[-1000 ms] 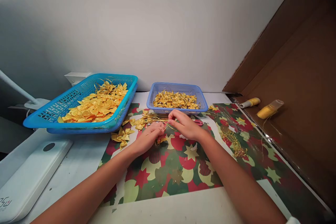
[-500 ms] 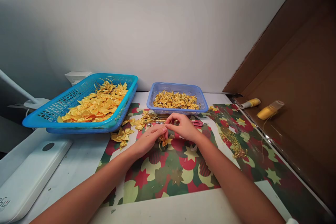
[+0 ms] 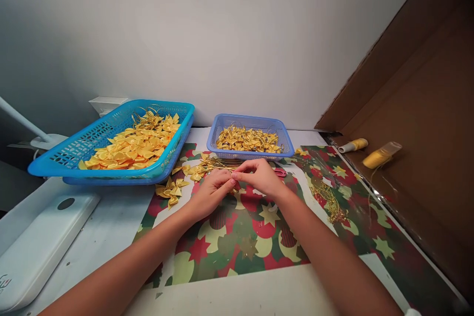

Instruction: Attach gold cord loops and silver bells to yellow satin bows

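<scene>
My left hand (image 3: 212,194) and my right hand (image 3: 259,177) meet at the fingertips over the patterned sheet (image 3: 244,242). Both are closed in a pinch, and what lies between the fingers is too small and covered to name; a bit of gold shows just below them. Behind my hands lie gold cords (image 3: 219,162) and yellow bows (image 3: 194,173). More yellow bows (image 3: 172,191) rest left of my left hand. A pink tool (image 3: 280,172) shows past my right hand.
A blue basket of yellow bows (image 3: 111,174) stands at the left, a smaller purple-blue basket (image 3: 252,155) at the back. A white device (image 3: 44,247) lies far left. Gold strings (image 3: 329,202) lie right, near a cardboard wall (image 3: 418,108) with two yellow rolls (image 3: 353,145).
The gold bow and loop that hung under my fingers are now mostly hidden. My left fingers have curled in more, and the view has shifted slightly.
</scene>
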`<move>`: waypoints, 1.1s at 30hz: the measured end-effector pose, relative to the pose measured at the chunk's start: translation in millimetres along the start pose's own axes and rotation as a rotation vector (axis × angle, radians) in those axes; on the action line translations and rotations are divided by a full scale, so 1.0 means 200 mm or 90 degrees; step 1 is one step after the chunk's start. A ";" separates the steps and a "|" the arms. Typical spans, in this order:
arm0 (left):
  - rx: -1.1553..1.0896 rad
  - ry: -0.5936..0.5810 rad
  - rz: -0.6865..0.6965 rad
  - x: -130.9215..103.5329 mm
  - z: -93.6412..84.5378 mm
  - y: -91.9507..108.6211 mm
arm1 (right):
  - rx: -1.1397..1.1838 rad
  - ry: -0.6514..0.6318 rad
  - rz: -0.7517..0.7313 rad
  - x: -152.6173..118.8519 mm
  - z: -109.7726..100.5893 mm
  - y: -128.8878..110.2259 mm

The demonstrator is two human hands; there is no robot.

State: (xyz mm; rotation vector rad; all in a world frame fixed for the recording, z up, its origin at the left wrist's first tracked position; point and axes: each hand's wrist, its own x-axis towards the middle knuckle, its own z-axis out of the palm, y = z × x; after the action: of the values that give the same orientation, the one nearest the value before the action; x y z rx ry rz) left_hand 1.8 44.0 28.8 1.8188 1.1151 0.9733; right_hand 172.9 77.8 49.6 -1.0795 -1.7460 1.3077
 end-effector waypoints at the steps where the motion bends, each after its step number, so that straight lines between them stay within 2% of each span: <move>1: 0.009 0.001 0.005 0.00 0.00 0.00 | 0.007 0.004 0.006 0.00 0.01 0.00; 11: 0.051 0.001 0.001 0.01 -0.02 -0.01 | 0.035 0.102 -0.048 0.02 -0.01 -0.01; 21: 0.054 0.011 -0.012 0.01 -0.01 -0.03 | 0.109 0.088 -0.004 0.03 0.05 0.04; 25: 0.051 0.022 -0.017 0.01 -0.01 -0.02 | 0.122 0.104 -0.007 0.03 0.08 0.06; 30: 0.040 0.034 -0.026 0.01 0.00 -0.03 | 0.130 0.073 -0.007 0.02 0.11 0.07; 33: 0.037 0.030 -0.037 0.02 -0.01 -0.03 | 0.119 0.082 -0.018 0.02 0.10 0.07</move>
State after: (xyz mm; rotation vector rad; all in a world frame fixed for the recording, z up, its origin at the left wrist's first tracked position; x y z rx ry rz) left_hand -0.9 49.1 25.4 1.8066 1.2302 0.9636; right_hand 156.8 75.3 31.7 -1.0056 -1.5068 1.3247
